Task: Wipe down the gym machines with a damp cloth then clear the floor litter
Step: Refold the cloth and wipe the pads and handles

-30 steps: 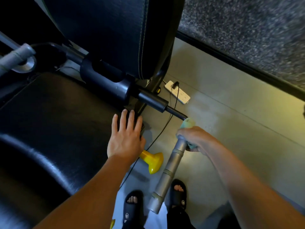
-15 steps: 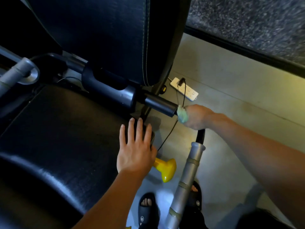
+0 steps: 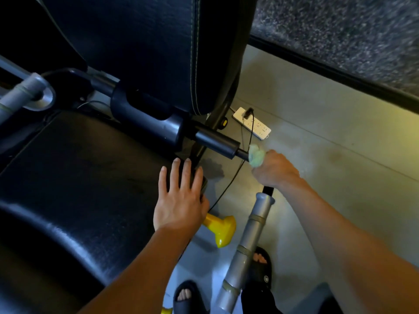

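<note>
At the seat's right edge, the left hand (image 3: 179, 200) lies flat and open; the right hand (image 3: 275, 169) grips the green cloth (image 3: 256, 156) around the black bar (image 3: 242, 153), open floor (image 3: 328, 155) to the right.

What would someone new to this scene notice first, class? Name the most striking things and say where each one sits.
The right hand stands out at centre right, gripping a pale green cloth around the machine's thin black bar. Left of it, the left hand lies flat and open on the edge of the black padded seat. Below the hands, a bright yellow dumbbell lies on the floor, and a white power strip sits further back.
</note>
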